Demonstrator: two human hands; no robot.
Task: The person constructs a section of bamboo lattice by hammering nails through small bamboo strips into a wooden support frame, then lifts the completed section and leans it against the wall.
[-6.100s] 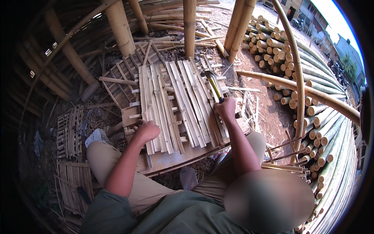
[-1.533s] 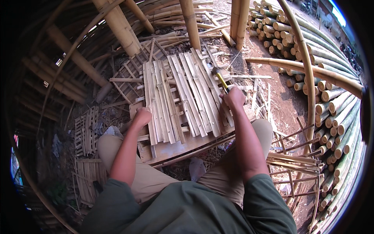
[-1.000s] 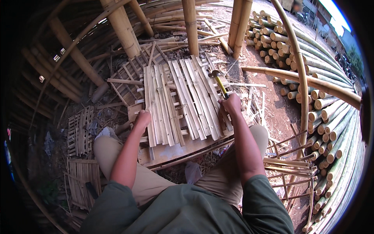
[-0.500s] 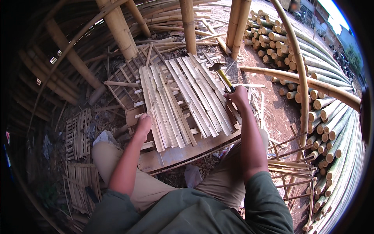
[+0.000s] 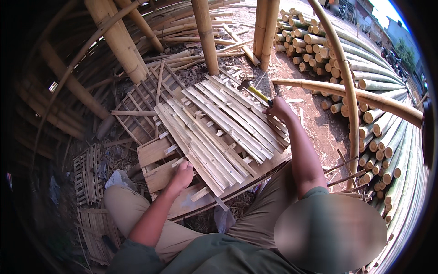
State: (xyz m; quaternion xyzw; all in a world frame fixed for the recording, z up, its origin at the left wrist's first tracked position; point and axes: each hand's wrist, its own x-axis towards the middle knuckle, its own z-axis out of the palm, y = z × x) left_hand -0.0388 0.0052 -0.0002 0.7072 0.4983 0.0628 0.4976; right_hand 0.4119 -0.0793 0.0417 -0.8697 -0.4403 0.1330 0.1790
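Left hand [image 5: 183, 174] is gripping the slatted panel [image 5: 204, 141] by its left edge, right hand [image 5: 279, 109] is holding the hammer [image 5: 258, 93]; supporting both sides evenly is probably serving best.

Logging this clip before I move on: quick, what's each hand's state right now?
Left hand: closed at the slatted bamboo panel's near left edge, seemingly gripping it.
Right hand: closed, holding the hammer by its handle.
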